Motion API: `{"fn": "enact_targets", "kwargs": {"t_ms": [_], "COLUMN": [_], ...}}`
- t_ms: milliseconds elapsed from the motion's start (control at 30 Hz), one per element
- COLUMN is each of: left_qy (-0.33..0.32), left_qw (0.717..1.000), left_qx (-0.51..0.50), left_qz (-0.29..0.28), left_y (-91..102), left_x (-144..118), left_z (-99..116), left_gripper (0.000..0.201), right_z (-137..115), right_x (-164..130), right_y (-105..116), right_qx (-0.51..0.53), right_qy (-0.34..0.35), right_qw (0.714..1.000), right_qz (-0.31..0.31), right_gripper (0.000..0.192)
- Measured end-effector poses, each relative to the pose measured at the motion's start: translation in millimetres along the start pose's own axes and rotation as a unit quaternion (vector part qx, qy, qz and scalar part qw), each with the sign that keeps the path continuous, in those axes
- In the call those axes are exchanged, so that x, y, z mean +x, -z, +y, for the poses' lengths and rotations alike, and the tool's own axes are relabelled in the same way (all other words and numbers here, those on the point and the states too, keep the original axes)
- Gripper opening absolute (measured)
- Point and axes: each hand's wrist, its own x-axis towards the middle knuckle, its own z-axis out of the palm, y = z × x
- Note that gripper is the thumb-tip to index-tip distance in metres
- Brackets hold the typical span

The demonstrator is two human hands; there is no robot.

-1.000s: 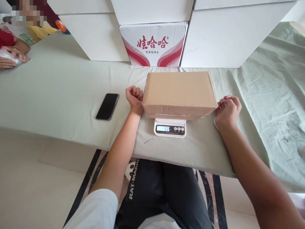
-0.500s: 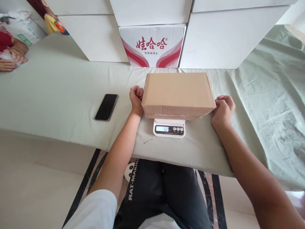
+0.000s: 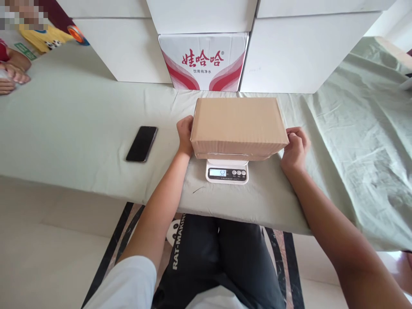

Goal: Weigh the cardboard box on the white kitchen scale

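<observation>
A closed brown cardboard box (image 3: pixel 238 124) rests on a small white digital scale (image 3: pixel 227 171) whose display is lit. My left hand (image 3: pixel 185 135) lies against the box's left end, with the fingers wrapped onto it. At the right end, my right hand (image 3: pixel 294 148) clasps the lower corner of the box. Both forearms reach in from the near table edge.
A black phone (image 3: pixel 141 143) lies face down left of the box on the green-clothed table (image 3: pixel 80 128). A red-and-white printed carton (image 3: pixel 202 62) and white boxes (image 3: pixel 302 51) stand close behind. Another person's hands (image 3: pixel 11 77) rest at the far left.
Both my hands were loose fists beside the box; they have moved inward and now press on its two ends. The box stays on the scale.
</observation>
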Motion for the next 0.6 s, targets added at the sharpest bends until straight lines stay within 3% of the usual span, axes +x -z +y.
{"fn": "enact_targets", "kwargs": {"t_ms": [67, 200, 400, 600], "left_qy": [-0.032, -0.025, -0.079, -0.073], "left_qw": [0.999, 1.000, 0.995, 0.996], "left_qx": [0.008, 0.012, 0.068, 0.047], "left_qz": [-0.002, -0.004, -0.003, -0.001], "left_y": [-0.7, -1.9, -4.5, -0.3], "left_x": [-1.0, -1.7, -3.5, 0.5], "left_z": [0.2, 1.7, 3.5, -2.2], "left_gripper": [0.056, 0.057, 0.059, 0.057], "right_z": [-2.5, -2.4, 3.0, 3.1], "right_x": [-1.6, -1.8, -1.4, -0.2], "right_y": [-1.3, -1.5, 2.9, 3.7], "right_qx": [-0.009, -0.011, 0.005, -0.013], "right_qy": [-0.004, -0.009, 0.000, -0.011], "right_qw": [1.000, 1.000, 1.000, 0.999], "right_qz": [0.002, 0.010, -0.024, -0.027], "right_gripper": [0.029, 0.030, 0.028, 0.028]}}
